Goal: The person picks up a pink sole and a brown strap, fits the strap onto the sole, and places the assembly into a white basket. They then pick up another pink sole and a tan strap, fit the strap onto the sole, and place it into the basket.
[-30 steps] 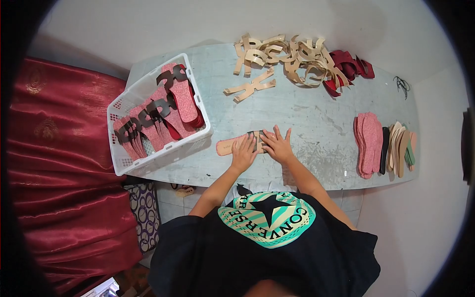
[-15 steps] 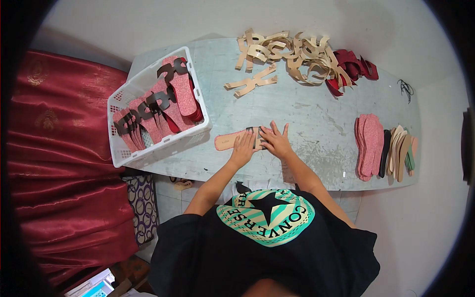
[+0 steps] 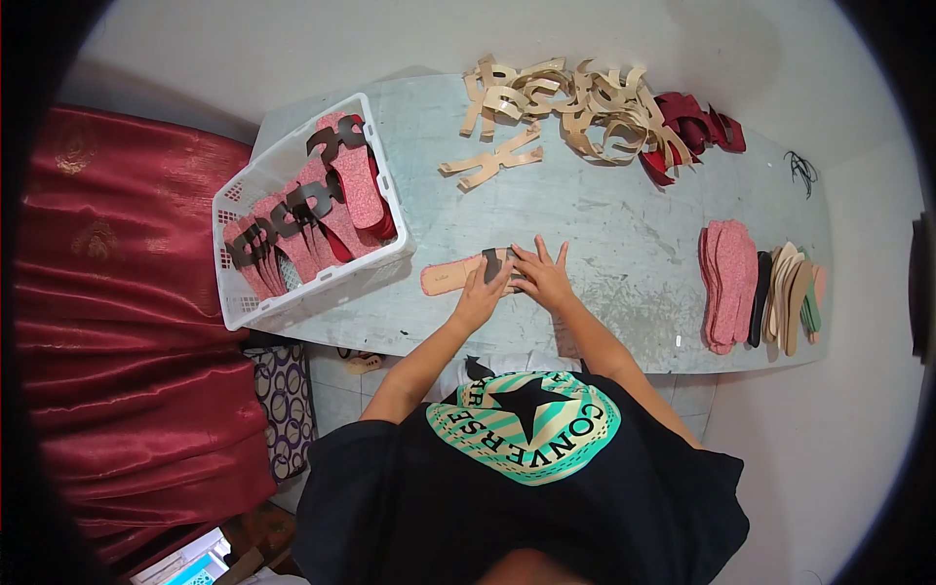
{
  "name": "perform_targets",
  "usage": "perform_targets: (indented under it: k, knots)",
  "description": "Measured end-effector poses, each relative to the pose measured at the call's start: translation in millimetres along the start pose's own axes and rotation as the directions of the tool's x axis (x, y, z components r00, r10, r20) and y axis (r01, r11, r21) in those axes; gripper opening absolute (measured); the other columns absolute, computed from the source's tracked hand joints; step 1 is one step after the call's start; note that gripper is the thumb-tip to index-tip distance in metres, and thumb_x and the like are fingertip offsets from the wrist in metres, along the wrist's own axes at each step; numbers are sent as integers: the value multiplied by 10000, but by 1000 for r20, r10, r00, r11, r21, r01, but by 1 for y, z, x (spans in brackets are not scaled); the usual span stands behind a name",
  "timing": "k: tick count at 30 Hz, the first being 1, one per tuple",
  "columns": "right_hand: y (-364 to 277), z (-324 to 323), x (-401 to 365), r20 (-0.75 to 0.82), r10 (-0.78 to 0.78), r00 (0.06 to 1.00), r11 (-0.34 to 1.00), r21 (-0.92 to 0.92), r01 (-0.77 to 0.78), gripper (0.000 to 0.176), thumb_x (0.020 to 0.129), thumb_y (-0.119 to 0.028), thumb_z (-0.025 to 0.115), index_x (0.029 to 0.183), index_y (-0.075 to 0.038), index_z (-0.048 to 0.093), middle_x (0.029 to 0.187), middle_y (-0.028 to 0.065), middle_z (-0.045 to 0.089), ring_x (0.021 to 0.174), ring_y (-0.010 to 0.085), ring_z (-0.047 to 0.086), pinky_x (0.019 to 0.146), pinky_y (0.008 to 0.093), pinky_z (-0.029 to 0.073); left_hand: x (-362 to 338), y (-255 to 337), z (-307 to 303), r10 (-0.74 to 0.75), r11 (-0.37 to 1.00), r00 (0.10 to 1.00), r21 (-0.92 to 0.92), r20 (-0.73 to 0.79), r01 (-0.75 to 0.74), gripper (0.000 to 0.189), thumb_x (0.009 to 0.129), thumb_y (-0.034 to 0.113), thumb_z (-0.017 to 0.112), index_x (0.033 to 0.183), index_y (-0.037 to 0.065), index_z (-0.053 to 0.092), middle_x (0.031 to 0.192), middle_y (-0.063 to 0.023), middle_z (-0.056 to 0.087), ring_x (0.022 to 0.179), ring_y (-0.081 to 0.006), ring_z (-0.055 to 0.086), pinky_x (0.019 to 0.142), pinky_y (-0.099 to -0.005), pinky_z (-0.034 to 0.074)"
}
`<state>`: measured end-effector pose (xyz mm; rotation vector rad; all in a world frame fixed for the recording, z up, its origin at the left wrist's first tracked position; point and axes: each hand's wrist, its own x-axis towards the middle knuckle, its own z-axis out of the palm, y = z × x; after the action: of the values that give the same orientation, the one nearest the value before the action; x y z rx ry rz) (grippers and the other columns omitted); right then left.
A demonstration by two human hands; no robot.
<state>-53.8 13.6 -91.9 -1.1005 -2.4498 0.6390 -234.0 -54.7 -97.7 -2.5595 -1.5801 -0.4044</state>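
A sandal with a beige insole (image 3: 442,279) and pink edge lies flat on the table in front of me. A dark brown strap (image 3: 490,265) crosses its right part. My left hand (image 3: 478,300) rests on the sandal at the strap, its fingers stretched out and apart. On the sandal's right end lies my right hand (image 3: 546,281), fingers spread, some on the strap and others pointing away from it. Both hands hide much of that end of the sandal.
A white plastic crate (image 3: 398,214) at the left holds several pink soles with dark straps. Beige straps (image 3: 604,112) and dark red straps (image 3: 687,127) are heaped at the back. Pink soles (image 3: 728,288) and other coloured soles (image 3: 788,297) stand in a row at the right.
My left hand's fingers have shifted from lying together over the strap to standing apart, so more of the strap shows. My right hand has hardly moved.
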Motion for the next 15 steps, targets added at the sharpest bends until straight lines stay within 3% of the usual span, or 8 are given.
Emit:
perform_targets:
  k: [3,15]
  knots:
    - [-1,-1,1,5,25,1000,1000,19,-25,451,752,-429,585,1148,-216,555,1320,-90,427,1313,306,217,962,678,-64,0,1,-2,-54,997,998,-47,32,55,496,802,175,515,1289,131,428,1383,-32,335,1164,-388,359,889,-438,365]
    - [-3,-8,3,29,30,999,998,48,-31,481,731,-445,599,1125,-173,557,1303,-59,447,1303,291,245,967,673,-60,-1,0,0,-4,999,1000,-31,-5,4,438,805,182,517,1240,137,486,1350,-58,384,1144,-415,377,893,-469,377]
